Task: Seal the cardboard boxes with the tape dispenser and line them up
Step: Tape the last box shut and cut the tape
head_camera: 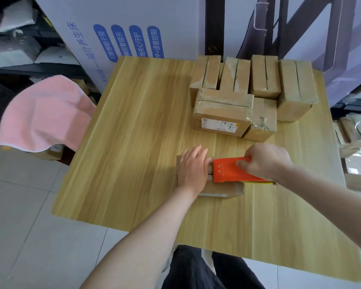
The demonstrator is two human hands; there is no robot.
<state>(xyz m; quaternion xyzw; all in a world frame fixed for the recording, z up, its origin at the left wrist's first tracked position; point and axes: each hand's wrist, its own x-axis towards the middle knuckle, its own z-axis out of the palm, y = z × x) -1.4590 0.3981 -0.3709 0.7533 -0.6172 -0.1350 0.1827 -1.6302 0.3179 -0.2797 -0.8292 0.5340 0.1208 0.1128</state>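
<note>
My right hand (263, 161) grips the orange tape dispenser (227, 170), fingers curled round it. My left hand (193, 166) lies flat, fingers straight, pressing on the cardboard box (223, 189) under both hands, on the near part of the table (133, 142). The dispenser's front end is just beside my left fingers. More boxes (223, 113) cluster far right, pink towel (44, 115) past the left edge

Wood-grain table (133, 132): cluster of taped cardboard boxes (223, 113) far right; single box (223, 187) near front centre.
</note>
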